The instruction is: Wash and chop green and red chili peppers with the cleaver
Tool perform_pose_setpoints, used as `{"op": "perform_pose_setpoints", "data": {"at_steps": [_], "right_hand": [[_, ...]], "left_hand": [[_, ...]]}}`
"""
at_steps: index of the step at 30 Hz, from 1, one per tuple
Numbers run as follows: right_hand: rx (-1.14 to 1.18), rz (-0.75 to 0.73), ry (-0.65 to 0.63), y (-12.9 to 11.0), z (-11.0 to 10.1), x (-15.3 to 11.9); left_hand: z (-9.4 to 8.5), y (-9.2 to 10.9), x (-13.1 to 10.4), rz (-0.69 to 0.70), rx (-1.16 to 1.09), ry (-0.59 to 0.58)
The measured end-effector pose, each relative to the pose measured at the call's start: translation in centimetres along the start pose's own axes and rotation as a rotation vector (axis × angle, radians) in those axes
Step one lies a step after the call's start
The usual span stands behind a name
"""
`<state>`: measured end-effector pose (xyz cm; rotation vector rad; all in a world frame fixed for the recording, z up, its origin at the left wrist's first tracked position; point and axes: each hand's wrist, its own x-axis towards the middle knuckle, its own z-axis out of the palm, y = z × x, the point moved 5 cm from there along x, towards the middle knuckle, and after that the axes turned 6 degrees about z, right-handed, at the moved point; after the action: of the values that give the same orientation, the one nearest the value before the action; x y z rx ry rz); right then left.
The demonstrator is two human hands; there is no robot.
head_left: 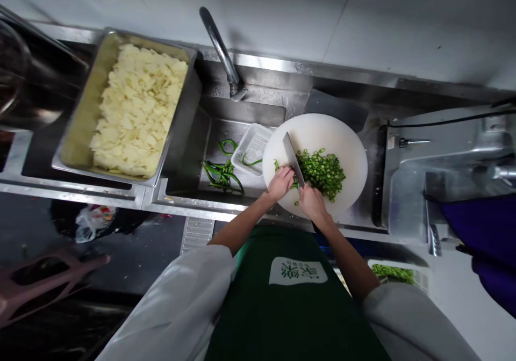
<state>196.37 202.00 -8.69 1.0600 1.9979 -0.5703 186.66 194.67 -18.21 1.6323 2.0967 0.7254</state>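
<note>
On a round white cutting board (350, 173), a heap of chopped green peppers (322, 173) lies to the right of a cleaver (292, 154). My right hand (313, 202) is closed round the cleaver's handle end, with the blade pointing away from me. Just left of the blade, my left hand (281, 182) rests on the board with its fingers curled over green pepper pieces, which they mostly hide. A small green piece (276, 165) shows beyond its fingertips. The fingers are very near the blade.
Left of the board, a white basket (253, 145) and whole green peppers (221, 175) lie in the sink (189, 151). A faucet (220, 47) rises behind. A deep metal tray (80, 114) of pale slices stands farther left. Machinery (451, 141) is at the right.
</note>
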Motion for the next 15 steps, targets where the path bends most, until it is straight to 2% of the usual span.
{"op": "perform_pose_setpoints", "data": {"at_steps": [3, 8, 13, 15], "right_hand": [[0.005, -0.037, -0.009, 0.0, 0.0, -0.2], [0.040, 0.015, 0.018, -0.4, 0.4, 0.7], [0.062, 0.015, 0.024, -1.5, 0.8, 1.7], [0.058, 0.024, 0.030, -1.4, 0.6, 1.5]], "left_hand": [[0.1, 0.0, 0.0, -0.008, 0.005, 0.010], [0.1, 0.0, 0.2, -0.040, -0.044, 0.040], [-2.4, -0.8, -0.6, -0.055, -0.165, 0.239], [-3.2, -1.2, -1.0, -0.050, -0.153, 0.263]]}}
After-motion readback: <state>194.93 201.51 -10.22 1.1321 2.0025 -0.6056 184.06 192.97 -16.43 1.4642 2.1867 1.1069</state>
